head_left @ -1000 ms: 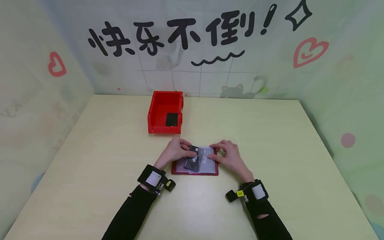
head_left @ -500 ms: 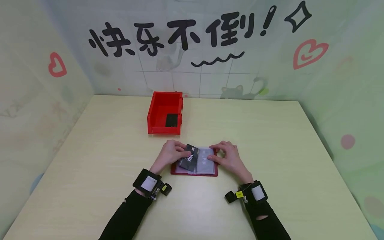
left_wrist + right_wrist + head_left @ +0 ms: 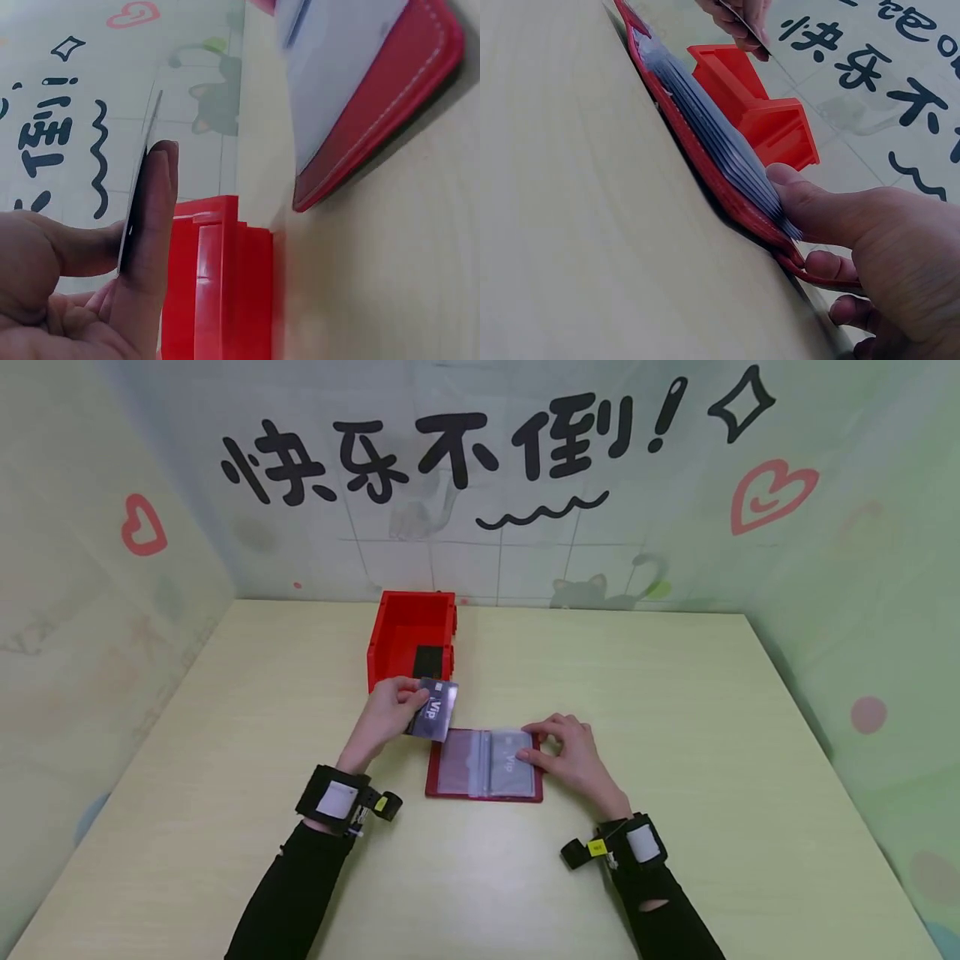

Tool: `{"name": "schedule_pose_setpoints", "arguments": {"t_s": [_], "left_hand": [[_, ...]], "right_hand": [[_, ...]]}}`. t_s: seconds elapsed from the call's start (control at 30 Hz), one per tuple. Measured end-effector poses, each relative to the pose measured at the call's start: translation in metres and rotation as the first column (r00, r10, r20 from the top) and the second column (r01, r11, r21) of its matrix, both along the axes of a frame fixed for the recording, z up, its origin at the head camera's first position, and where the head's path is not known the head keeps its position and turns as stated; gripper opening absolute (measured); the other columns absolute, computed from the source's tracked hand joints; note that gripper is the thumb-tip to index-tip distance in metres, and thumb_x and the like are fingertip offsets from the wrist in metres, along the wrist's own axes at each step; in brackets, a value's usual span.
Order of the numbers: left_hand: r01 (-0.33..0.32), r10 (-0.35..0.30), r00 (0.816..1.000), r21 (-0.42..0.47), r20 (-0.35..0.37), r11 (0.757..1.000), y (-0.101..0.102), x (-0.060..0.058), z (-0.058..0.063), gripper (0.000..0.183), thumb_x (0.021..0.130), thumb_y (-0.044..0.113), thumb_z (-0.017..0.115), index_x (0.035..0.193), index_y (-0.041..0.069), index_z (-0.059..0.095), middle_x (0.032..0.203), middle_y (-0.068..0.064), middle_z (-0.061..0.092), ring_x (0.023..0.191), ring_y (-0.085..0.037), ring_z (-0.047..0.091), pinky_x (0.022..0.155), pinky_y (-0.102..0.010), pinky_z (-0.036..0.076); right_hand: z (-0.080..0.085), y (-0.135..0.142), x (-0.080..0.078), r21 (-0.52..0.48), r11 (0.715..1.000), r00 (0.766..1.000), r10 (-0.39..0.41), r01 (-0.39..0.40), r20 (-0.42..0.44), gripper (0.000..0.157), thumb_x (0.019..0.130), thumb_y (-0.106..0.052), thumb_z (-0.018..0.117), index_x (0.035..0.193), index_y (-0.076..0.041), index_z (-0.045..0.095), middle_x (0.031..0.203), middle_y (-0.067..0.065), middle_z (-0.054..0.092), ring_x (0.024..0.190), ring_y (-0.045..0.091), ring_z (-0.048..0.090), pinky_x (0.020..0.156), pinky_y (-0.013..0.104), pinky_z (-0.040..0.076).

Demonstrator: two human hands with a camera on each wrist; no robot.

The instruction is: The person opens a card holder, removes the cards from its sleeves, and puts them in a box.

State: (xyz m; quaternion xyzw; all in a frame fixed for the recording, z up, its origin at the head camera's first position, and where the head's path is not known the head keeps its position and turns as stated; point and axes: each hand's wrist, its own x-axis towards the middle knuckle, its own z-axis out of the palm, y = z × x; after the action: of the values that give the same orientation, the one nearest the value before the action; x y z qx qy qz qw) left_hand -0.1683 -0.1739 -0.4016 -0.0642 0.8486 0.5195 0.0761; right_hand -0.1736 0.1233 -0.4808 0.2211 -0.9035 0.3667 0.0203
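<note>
Thumb and fingers of my left hand (image 3: 381, 720) pinch a dark card marked "Vip" (image 3: 435, 710), held tilted just in front of the red bin. In the left wrist view that card (image 3: 141, 176) shows nearly edge-on. On the table lies an open red card holder (image 3: 456, 764) with clear plastic sleeves, the right one bearing a pale "Vip" card. My right hand (image 3: 576, 758) grips its right side. The right wrist view shows the thumb (image 3: 795, 191) on the stacked sleeves (image 3: 720, 139) and fingers at the red cover's edge.
The red bin (image 3: 372, 658) stands behind the card holder, toward the back wall, with a black card (image 3: 427, 660) inside it. Its front is partly hidden by my left hand. Printed walls enclose the table (image 3: 660, 693) at the back and sides.
My left hand has carried the dark card up and left, off the card holder's left side to the bin's front. The right hand has stayed at the holder.
</note>
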Motion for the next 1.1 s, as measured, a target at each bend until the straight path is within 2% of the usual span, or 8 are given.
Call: {"name": "schedule_pose_setpoints", "arguments": {"t_s": [0.17,0.27,0.43,0.73,0.97,1.1], "left_hand": [[-0.083,0.084,0.996,0.032,-0.034,0.996,-0.013,-0.014,0.006,0.045,0.105,0.015,0.051,0.145,-0.004,0.046,0.131,-0.026,0.062,0.106,-0.03,0.061,0.084,-0.026,0.055],[-0.12,0.122,0.991,0.036,-0.055,0.992,-0.017,-0.023,0.008,0.046,0.105,0.013,0.048,0.147,-0.004,0.042,0.137,-0.026,0.059,0.112,-0.031,0.059,0.095,-0.034,0.054],[-0.147,0.149,0.984,0.034,-0.092,0.989,-0.018,-0.038,0.012,0.053,0.102,0.009,0.048,0.152,-0.003,0.035,0.145,-0.026,0.051,0.123,-0.036,0.054,0.108,-0.047,0.049],[-0.2,0.196,0.974,-0.023,-0.118,0.98,-0.007,-0.061,0.01,0.056,0.102,0.006,0.049,0.155,0.002,0.031,0.143,-0.025,0.05,0.125,-0.037,0.051,0.108,-0.049,0.049],[-0.201,0.181,0.971,-0.119,-0.156,0.972,-0.002,-0.071,0.001,0.053,0.101,0.007,0.053,0.152,-0.002,0.037,0.141,-0.026,0.054,0.122,-0.038,0.053,0.106,-0.049,0.05],[-0.194,0.169,0.975,-0.18,-0.146,0.964,0.003,-0.075,0.0,0.052,0.101,0.008,0.054,0.15,-0.003,0.039,0.144,-0.026,0.053,0.123,-0.04,0.055,0.108,-0.051,0.048]], "right_hand": [[-0.001,0.001,0.0,-0.005,1.0,1.0,-0.003,0.003,-0.002,0.036,0.082,-0.028,0.084,0.113,-0.013,0.075,0.093,0.001,0.067,0.087,0.017,0.048,0.084,0.035,0.028],[-0.002,0.002,0.0,-0.007,1.0,1.0,-0.002,0.002,-0.003,0.036,0.082,-0.028,0.083,0.113,-0.013,0.075,0.093,0.001,0.066,0.087,0.017,0.047,0.084,0.035,0.028],[-0.001,0.002,0.0,-0.009,1.0,1.0,-0.002,0.002,-0.012,0.036,0.082,-0.028,0.083,0.113,-0.013,0.075,0.093,0.0,0.066,0.086,0.016,0.047,0.083,0.035,0.027],[0.0,0.002,0.001,-0.026,1.0,1.0,0.01,-0.01,-0.014,0.037,0.081,-0.028,0.084,0.114,-0.012,0.075,0.092,0.0,0.067,0.086,0.016,0.048,0.085,0.034,0.028],[-0.001,0.001,0.001,-0.024,1.0,1.0,0.01,-0.011,-0.021,0.037,0.082,-0.028,0.083,0.113,-0.012,0.075,0.09,0.0,0.065,0.085,0.016,0.046,0.083,0.034,0.026],[-0.002,0.002,0.001,-0.026,1.0,1.0,0.012,-0.013,-0.022,0.037,0.082,-0.028,0.083,0.114,-0.012,0.075,0.091,0.0,0.065,0.085,0.016,0.046,0.083,0.034,0.026]]}}
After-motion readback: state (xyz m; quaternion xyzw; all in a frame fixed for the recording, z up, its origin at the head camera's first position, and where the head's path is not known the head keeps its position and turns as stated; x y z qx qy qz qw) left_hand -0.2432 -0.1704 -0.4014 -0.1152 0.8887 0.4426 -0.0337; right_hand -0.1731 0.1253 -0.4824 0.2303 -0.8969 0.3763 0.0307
